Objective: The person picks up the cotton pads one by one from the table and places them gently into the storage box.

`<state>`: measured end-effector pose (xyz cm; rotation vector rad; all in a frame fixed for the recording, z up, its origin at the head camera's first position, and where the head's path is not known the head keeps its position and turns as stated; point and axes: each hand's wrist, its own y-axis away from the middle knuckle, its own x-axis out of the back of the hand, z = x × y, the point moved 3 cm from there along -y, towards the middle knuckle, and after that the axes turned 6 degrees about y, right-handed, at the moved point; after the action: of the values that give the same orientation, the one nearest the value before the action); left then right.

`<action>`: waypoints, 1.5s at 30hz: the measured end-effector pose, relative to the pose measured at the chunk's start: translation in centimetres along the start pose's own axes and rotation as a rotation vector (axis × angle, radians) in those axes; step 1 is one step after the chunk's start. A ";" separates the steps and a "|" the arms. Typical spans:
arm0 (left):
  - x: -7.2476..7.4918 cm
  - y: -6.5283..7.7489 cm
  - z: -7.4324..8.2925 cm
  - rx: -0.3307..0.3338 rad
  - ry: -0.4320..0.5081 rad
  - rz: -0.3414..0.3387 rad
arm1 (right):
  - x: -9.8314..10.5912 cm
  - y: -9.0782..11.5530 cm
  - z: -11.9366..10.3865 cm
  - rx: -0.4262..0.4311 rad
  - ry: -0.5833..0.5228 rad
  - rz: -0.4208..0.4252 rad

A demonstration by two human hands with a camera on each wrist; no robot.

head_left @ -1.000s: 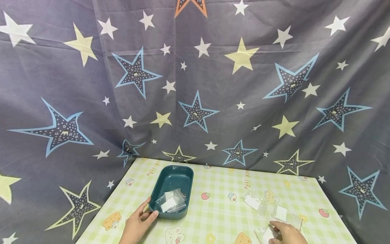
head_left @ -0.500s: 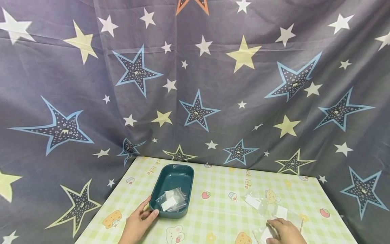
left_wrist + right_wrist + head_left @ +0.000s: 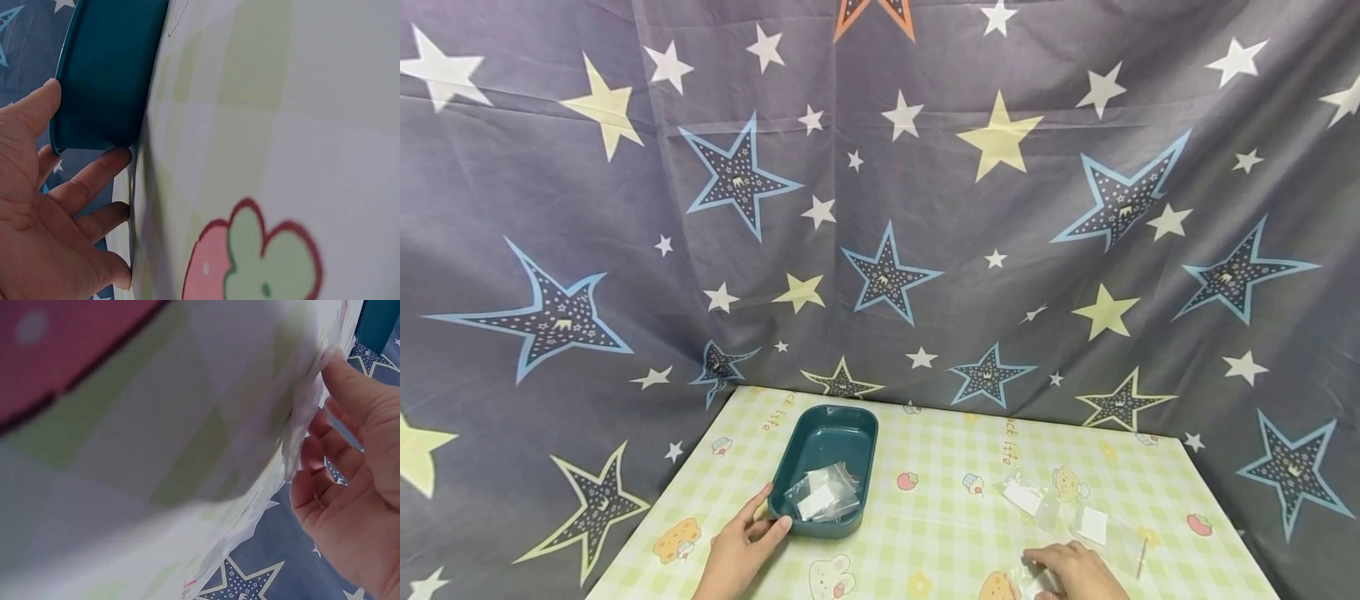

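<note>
A dark teal rectangular box (image 3: 850,425) stands on the left of the table, several small clear plastic bags (image 3: 823,498) with white labels heaped at its near end. My left hand (image 3: 741,546) holds its near-left corner; thumb (image 3: 40,106) and a finger press against the box in the left wrist view. Near the table's front, right of the middle, my right hand (image 3: 1075,571) pinches a small clear bag (image 3: 1024,581), mostly hidden under the fingers. The right wrist view shows this bag (image 3: 300,425) between thumb and fingertips, close to the tabletop.
Beyond my right hand lie two more clear bags, one farther back (image 3: 1024,497) and one nearer (image 3: 1092,527). A thin brown stick (image 3: 1142,557) shows in the nearer one. A green-and-white checked cloth (image 3: 940,467) covers the table. A star-patterned grey curtain (image 3: 925,200) hangs behind.
My right hand has slid left and slightly toward the table's front, with the clear bag moving under it. The nearer bag with the stick is now more exposed. My left hand stays on the box.
</note>
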<state>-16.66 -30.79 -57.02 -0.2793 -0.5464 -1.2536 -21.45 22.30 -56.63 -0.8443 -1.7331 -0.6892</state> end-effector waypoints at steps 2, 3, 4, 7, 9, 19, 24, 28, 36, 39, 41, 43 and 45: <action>0.0 0.0 0.0 0.002 0.000 0.000 | 0.1 -0.2 0.0 -0.005 -0.005 -0.010; 0.0 0.0 0.0 0.004 0.000 0.000 | 0.1 -0.2 0.0 -0.008 -0.008 -0.012; -0.1 0.1 0.0 0.004 -0.001 0.001 | 0.2 -0.2 0.0 -0.017 -0.012 -0.015; -0.1 0.1 -0.1 0.008 0.002 0.002 | 0.2 -0.1 0.0 -0.045 -0.027 -0.018; -0.1 0.0 -0.1 0.007 0.002 0.000 | 0.3 0.1 0.0 -0.080 -0.055 -0.023; 0.2 -0.2 -0.1 -0.013 0.019 -0.008 | 1.4 0.8 -0.8 -0.222 -0.357 0.066; 0.3 -0.3 0.0 -0.046 0.021 -0.004 | 2.2 0.4 -1.4 -0.321 -0.423 0.169; 0.2 -0.2 -0.2 -0.045 0.013 -0.002 | 2.3 -0.3 -2.1 -0.473 -0.476 0.229; 0.1 0.5 -0.3 -0.031 0.000 0.014 | 2.1 -2.7 -4.4 -0.602 -0.739 0.339; 0.0 0.4 -0.4 -0.044 -0.009 0.013 | 2.0 -4.3 -5.5 -0.614 -0.822 0.361; 0.0 0.2 -0.3 -0.049 -0.008 0.015 | 2.0 -5.6 -6.3 -0.610 -0.856 0.362; -0.1 -0.1 -0.3 -0.058 -0.011 0.022 | 2.0 -6.9 -7.2 -0.588 -0.907 0.363; -0.2 -0.2 -0.2 -0.067 -0.008 0.025 | 2.0 -8.2 -8.3 -0.565 -0.948 0.360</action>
<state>-16.84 -30.82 -57.27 -0.3461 -0.5070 -1.2487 -23.92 11.42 -52.64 -2.0661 -2.1133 -0.5652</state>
